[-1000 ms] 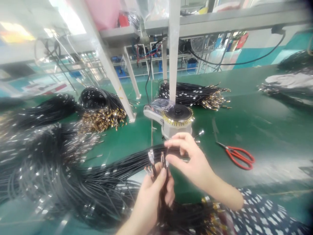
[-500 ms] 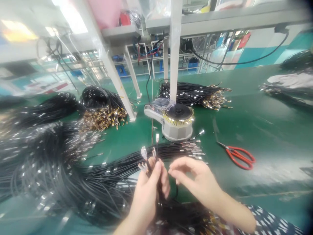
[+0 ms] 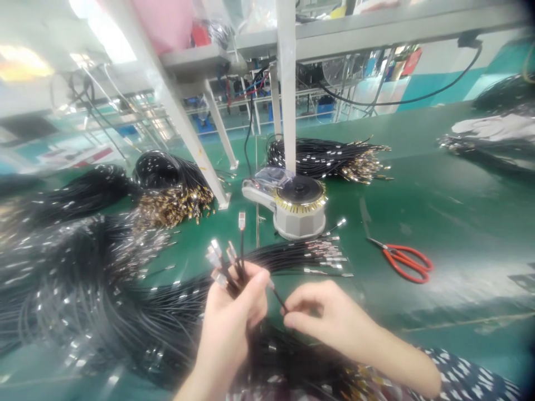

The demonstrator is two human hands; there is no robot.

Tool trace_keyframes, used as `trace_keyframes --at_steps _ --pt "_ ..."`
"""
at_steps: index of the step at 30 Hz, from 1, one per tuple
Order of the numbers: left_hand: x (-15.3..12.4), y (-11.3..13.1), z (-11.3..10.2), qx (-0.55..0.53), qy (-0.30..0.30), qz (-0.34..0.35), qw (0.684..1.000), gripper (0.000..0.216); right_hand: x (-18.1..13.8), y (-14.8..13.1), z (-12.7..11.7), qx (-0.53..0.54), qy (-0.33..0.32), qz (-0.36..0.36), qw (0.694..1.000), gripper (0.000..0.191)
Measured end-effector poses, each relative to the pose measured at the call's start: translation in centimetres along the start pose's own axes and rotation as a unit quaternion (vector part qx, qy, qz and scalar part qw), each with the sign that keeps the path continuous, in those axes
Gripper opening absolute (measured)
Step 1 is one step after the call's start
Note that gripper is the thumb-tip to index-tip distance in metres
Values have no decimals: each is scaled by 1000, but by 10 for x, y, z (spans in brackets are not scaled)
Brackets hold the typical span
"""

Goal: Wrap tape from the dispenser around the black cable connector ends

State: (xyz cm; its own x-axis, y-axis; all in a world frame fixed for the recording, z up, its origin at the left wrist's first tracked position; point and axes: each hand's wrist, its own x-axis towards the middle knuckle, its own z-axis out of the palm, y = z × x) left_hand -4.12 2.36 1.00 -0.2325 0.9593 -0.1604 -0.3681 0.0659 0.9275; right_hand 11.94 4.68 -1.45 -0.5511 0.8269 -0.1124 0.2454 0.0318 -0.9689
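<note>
My left hand [image 3: 240, 303] is closed around several black cables, whose pale connector ends [image 3: 215, 253] stick up above the fingers. One connector [image 3: 242, 221] stands higher than the others. To the right of it, my right hand [image 3: 321, 312] pinches a single black cable [image 3: 279, 299] between thumb and fingertips. That cable slants up to the left hand, where its pale end meets the thumb. Behind both hands, a bundle of black cables [image 3: 288, 255] lies on the green table, silver-coloured tips pointing right. Loose cables under my wrists are partly hidden.
A white tape dispenser [image 3: 299, 214] with a black round top stands behind the hands. Red-handled scissors [image 3: 407, 263] lie to the right. Cable bundles with brass-coloured ends [image 3: 175, 203] sit at the left and back. A white shelf post [image 3: 286, 89] rises beside the dispenser.
My left hand has moved left and down with its cables. The right hand, near the left one before, is now lower and holds one cable drawn out to the right.
</note>
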Motion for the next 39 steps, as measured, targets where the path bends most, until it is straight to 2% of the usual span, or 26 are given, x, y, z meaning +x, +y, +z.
trace_keyframes --at_steps 5,7,9,10,12,15,17,20,24,26,29,31,33,35,39 --pt "5 3 -2 -9 -2 -27 1000 23 -4 21 5 -75 -20 -3 997 4" --pt "7 -1 -2 -14 -14 -48 999 22 -3 21 4 -84 -14 -25 996 15" --pt "8 -6 -1 -17 -39 -75 996 21 -1 15 1 -71 -1 -64 995 12" --pt "7 -8 -1 -18 -52 -89 995 21 0 11 -1 -55 6 -79 995 6" --pt "6 -13 -1 -19 -63 -106 992 26 4 4 -4 8 12 -72 997 14" --pt "1 -19 -1 -11 -64 -117 991 37 9 -1 -6 149 29 -2 988 12" --pt "-2 -23 -2 0 -67 -125 990 42 11 -1 -4 197 40 24 979 19" --pt "-7 -26 -1 10 -71 -128 989 47 11 -1 0 151 68 21 986 20" --pt "-9 -30 0 19 -97 -132 986 44 10 -2 1 -4 121 -46 992 11" --pt "-10 -32 1 17 -112 -136 984 38 10 -3 -3 -41 108 -68 991 8" --pt "-10 -35 0 14 -122 -132 984 29 11 -7 -13 12 59 -68 996 27" --pt "-10 -34 -1 12 -135 -131 982 27 15 -11 -19 90 59 -80 991 36" --pt "-10 -32 -2 14 -148 -141 979 26 20 -16 -24 136 87 -97 982 25" --pt "-10 -29 -1 38 -155 -149 976 26 26 -23 -28 137 104 -103 980 16" --pt "-9 -21 -1 116 -159 -111 974 21 32 -37 -32 77 55 -89 992 15"
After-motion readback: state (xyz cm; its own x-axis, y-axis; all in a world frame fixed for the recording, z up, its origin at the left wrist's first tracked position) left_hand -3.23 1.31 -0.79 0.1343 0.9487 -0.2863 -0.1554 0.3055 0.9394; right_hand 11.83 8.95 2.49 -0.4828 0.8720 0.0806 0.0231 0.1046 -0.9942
